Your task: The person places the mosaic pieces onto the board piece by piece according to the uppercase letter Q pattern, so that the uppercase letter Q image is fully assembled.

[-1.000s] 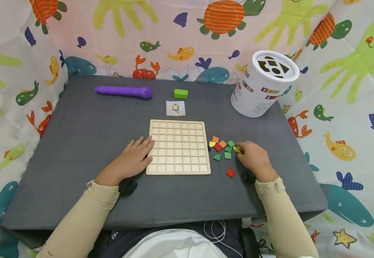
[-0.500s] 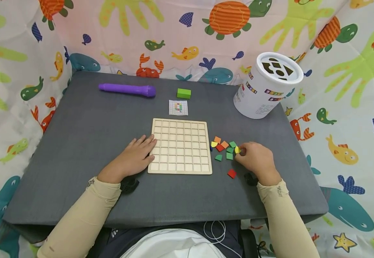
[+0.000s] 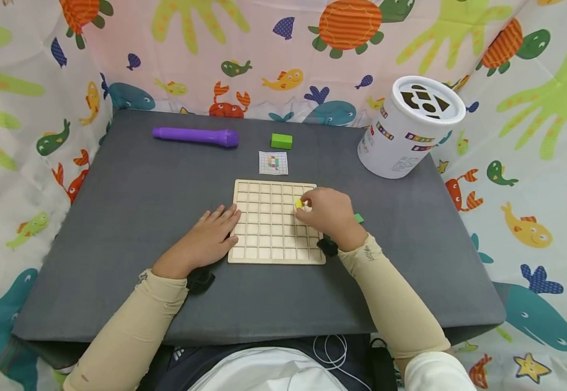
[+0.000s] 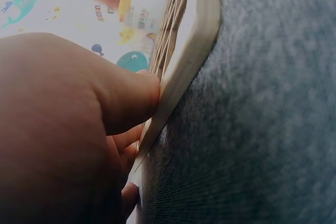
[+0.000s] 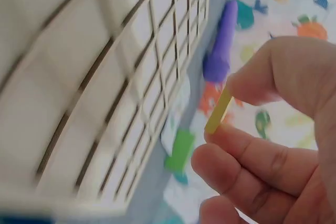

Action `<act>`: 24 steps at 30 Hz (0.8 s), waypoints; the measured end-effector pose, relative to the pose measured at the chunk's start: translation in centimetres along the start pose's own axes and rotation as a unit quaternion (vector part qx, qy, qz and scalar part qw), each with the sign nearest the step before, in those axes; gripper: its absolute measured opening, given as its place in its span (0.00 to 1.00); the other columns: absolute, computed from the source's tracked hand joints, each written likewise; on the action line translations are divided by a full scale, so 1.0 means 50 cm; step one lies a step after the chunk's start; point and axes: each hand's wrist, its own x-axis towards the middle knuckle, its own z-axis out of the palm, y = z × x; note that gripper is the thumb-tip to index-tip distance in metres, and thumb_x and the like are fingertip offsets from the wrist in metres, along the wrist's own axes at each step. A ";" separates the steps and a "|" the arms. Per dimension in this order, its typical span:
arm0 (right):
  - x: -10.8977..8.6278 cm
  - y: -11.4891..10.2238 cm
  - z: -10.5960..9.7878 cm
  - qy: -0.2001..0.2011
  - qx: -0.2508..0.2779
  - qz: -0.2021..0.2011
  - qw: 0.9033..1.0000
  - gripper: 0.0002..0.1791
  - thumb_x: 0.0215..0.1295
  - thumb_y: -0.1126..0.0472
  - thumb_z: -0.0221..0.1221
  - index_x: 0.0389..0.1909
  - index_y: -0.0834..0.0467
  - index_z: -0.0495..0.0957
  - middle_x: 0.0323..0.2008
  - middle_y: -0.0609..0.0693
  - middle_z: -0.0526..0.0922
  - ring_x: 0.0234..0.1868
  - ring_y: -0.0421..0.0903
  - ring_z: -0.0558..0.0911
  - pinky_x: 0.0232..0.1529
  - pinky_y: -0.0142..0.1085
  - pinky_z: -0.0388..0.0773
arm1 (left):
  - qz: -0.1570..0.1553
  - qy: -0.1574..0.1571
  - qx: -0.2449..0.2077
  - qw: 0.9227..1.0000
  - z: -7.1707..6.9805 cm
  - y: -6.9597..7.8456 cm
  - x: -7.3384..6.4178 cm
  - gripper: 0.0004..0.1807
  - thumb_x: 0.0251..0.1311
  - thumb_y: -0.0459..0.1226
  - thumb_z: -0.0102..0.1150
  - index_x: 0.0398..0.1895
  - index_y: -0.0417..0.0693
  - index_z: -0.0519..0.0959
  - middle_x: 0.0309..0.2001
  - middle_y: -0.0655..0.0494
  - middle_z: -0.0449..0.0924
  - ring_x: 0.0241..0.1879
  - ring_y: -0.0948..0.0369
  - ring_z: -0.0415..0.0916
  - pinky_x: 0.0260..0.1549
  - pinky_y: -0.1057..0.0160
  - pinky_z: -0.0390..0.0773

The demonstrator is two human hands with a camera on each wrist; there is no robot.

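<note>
A pale wooden grid board (image 3: pixel 264 228) lies on the grey table. My left hand (image 3: pixel 204 239) rests at its left edge, fingers straight, and in the left wrist view the thumb (image 4: pixel 134 100) touches the board's side. Over the upper right part of the board, my right hand (image 3: pixel 329 214) pinches a small yellow tile (image 3: pixel 299 203). The right wrist view shows that yellow tile (image 5: pixel 219 111) edge-on between thumb and fingertip, held above the grid. A green tile (image 3: pixel 358 218) shows beyond the right hand; the other loose tiles are hidden behind that hand and wrist.
Behind the board lies a small card with a coloured grid pattern (image 3: pixel 273 163), and past it a green block (image 3: pixel 281 142). A purple microphone-shaped stick (image 3: pixel 195 136) lies at the back left. A white bucket with a cut-out lid (image 3: pixel 405 130) stands at the back right.
My right hand has picked up the yellow tile from the loose pile and carried it left over the board. The left hand has stayed at the board's left edge.
</note>
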 end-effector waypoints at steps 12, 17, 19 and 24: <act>0.133 -0.102 0.060 -0.073 -0.035 0.002 0.997 0.12 0.69 0.45 0.64 0.32 0.48 0.87 0.25 0.43 0.81 0.27 0.43 0.78 0.26 0.41 0.77 | -0.011 -0.007 0.018 1.000 -0.005 0.004 -0.003 0.37 0.85 0.48 0.46 0.88 0.45 0.50 0.87 0.49 0.42 0.85 0.44 0.37 0.79 0.37 0.38; 0.147 -0.115 0.073 -0.077 -0.048 0.010 0.996 0.21 0.70 0.42 0.64 0.21 0.50 0.82 0.19 0.43 0.75 0.24 0.43 0.75 0.26 0.41 0.75 | -0.010 -0.007 0.020 1.000 -0.004 0.005 -0.003 0.37 0.85 0.48 0.47 0.88 0.45 0.51 0.87 0.50 0.42 0.85 0.44 0.37 0.79 0.38 0.39; 0.150 -0.119 0.073 -0.074 -0.053 0.014 0.996 0.21 0.71 0.40 0.65 0.24 0.50 0.85 0.22 0.44 0.80 0.27 0.45 0.79 0.30 0.44 0.79 | -0.012 -0.007 0.021 1.000 -0.004 0.003 -0.003 0.37 0.85 0.49 0.46 0.88 0.46 0.50 0.87 0.50 0.42 0.85 0.45 0.36 0.80 0.38 0.39; 0.158 -0.137 0.071 -0.060 -0.063 0.002 0.996 0.13 0.74 0.43 0.65 0.45 0.45 0.93 0.42 0.45 0.90 0.41 0.48 0.88 0.42 0.52 0.86 | -0.014 0.001 0.024 1.000 -0.005 -0.005 -0.006 0.37 0.85 0.48 0.47 0.88 0.46 0.51 0.87 0.49 0.43 0.85 0.44 0.38 0.80 0.38 0.39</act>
